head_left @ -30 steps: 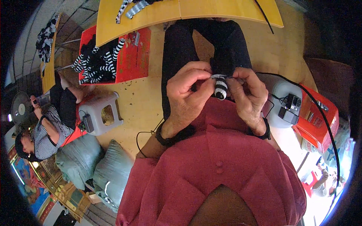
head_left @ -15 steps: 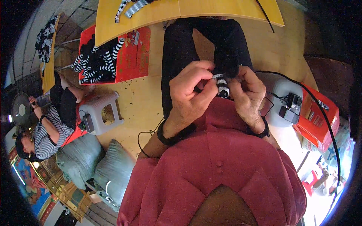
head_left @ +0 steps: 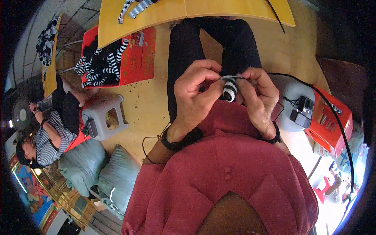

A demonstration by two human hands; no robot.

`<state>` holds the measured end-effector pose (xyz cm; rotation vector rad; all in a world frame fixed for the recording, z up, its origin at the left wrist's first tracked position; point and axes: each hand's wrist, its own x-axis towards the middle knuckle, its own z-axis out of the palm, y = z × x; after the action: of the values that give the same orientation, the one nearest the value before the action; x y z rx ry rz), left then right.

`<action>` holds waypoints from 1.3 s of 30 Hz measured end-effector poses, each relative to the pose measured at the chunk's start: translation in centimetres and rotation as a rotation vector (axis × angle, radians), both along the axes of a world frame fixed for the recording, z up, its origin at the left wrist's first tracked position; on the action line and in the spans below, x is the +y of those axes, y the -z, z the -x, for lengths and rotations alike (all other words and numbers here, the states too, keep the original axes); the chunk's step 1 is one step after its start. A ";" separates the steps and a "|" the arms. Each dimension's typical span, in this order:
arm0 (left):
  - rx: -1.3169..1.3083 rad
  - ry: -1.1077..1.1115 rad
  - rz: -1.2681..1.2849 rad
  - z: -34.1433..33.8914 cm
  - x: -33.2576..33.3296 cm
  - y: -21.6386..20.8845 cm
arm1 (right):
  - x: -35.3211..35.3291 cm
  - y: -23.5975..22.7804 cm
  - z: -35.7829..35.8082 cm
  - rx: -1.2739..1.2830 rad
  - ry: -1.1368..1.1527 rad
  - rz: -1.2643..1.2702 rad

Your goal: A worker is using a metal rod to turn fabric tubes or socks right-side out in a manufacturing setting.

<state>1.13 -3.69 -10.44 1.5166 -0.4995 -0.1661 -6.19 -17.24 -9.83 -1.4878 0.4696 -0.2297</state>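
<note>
A black-and-white striped knitted piece [head_left: 229, 91] hangs between my two hands, over my lap. Its rounded, tube-like end points down toward my red shirt. My left hand [head_left: 196, 96] pinches its upper edge between thumb and fingertips. On the other side, my right hand [head_left: 258, 94] grips the same edge with thumb and forefinger. A pale, thin band stretches across the top between both sets of fingertips. Dark material behind it blends into my black trousers, so the full shape of the piece cannot be made out.
A yellow table [head_left: 156, 19] stands ahead, with striped pieces [head_left: 141, 8] on it. Left of my legs is a red box [head_left: 137, 58] full of striped knitwear. A grey stool [head_left: 103, 117] and a seated person [head_left: 53, 135] are farther left. A black cable [head_left: 333, 105] runs along the right.
My right hand has shifted slightly right and the pale upper edge now looks stretched straighter. The striped end has swung a little left.
</note>
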 end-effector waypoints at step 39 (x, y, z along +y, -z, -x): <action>0.532 0.060 0.136 -0.7 0.2 -0.9 | 0.7 -1.3 0.0 -0.140 -0.014 -0.321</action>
<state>1.87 -3.52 -9.55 1.2594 -0.1257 -0.5537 -6.21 -16.54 -8.56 -1.1528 0.3639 -0.2345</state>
